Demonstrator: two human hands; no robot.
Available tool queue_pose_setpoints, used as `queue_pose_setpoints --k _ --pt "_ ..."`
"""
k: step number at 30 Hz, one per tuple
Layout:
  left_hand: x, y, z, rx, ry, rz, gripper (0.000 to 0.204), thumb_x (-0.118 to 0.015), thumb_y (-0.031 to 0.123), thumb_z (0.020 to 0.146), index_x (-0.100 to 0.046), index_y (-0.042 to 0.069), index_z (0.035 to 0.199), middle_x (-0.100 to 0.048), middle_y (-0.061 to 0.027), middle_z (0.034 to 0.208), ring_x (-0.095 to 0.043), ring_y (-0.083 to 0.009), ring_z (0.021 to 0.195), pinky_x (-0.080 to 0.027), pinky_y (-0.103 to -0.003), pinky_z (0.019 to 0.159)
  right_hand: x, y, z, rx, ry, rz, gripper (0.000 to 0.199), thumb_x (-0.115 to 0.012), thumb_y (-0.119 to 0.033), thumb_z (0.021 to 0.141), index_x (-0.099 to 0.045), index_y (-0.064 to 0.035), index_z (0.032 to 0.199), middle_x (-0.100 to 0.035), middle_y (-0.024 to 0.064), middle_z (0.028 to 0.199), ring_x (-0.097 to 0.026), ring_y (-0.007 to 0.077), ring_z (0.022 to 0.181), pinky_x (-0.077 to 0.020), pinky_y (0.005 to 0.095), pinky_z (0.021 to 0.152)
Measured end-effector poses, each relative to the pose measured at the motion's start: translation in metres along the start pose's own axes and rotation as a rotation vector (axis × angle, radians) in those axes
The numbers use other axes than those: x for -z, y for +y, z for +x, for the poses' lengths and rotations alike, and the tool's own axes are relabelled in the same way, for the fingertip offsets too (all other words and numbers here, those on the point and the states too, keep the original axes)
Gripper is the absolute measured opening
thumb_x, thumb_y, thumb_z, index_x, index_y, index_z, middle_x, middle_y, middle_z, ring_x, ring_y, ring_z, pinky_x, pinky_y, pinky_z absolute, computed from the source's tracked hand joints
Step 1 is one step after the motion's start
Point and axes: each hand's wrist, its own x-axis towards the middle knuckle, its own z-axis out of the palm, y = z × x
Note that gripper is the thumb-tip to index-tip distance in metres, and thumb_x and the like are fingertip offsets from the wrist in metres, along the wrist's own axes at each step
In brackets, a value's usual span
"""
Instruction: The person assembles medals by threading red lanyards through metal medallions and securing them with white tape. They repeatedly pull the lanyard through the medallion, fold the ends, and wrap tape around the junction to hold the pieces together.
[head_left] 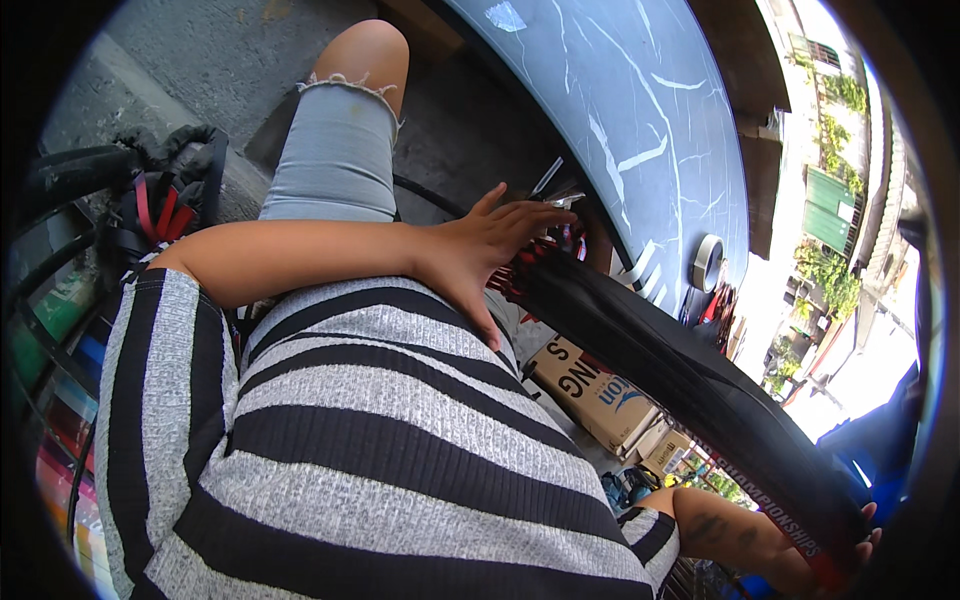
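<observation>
A long, thick bundle of black ribbons with red ends stretches from my lap toward the lower right. Pale printing runs along its far part. My left hand lies over the near end of the bundle, fingers spread and stretched out, thumb pointing down toward my striped shirt. At the other end, my right hand has its fingers curled around the ribbons, partly hidden behind them. Just beyond my left fingertips are small shiny items that I cannot make out.
A blue-grey marbled table curves along the upper right, with a white-rimmed tape roll at its edge. Below the bundle sit cardboard boxes. More black and red straps hang at the left, beside a dark metal frame.
</observation>
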Motion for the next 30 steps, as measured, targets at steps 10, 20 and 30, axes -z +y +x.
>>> queue_pose_setpoints --k 10,20,30 --pt "0.0 0.014 0.008 -0.122 0.068 -0.026 0.145 -0.082 0.076 0.051 -0.007 0.012 0.157 -0.015 -0.0209 0.16 -0.008 -0.0419 0.151 0.004 -0.071 0.114 -0.01 0.008 0.008 0.011 -0.028 0.046 0.02 -0.066 -0.003 0.086 -0.066 0.0018 0.105 -0.064 0.0181 0.119 -0.067 0.0214 0.096 -0.056 0.0325 0.086" --pt "-0.004 0.016 0.023 -0.157 -0.042 -0.146 0.11 -0.082 0.06 0.068 -0.028 0.014 0.152 -0.042 -0.0149 0.15 -0.036 -0.0336 0.142 -0.011 -0.06 0.117 -0.015 0.012 0.012 0.034 -0.054 0.091 0.02 -0.066 -0.003 0.086 -0.065 0.0009 0.106 -0.064 0.0175 0.118 -0.067 0.0214 0.096 -0.0564 0.0328 0.086" --pt "0.011 0.027 0.012 -0.145 0.199 -0.13 0.071 -0.088 0.032 0.065 -0.052 0.012 0.123 -0.061 -0.0102 0.102 -0.062 -0.0333 0.102 -0.045 -0.044 0.09 -0.023 0.019 0.008 0.046 -0.084 0.125 0.021 -0.066 -0.003 0.086 -0.064 0.0 0.106 -0.064 0.017 0.117 -0.067 0.0214 0.096 -0.0567 0.033 0.085"
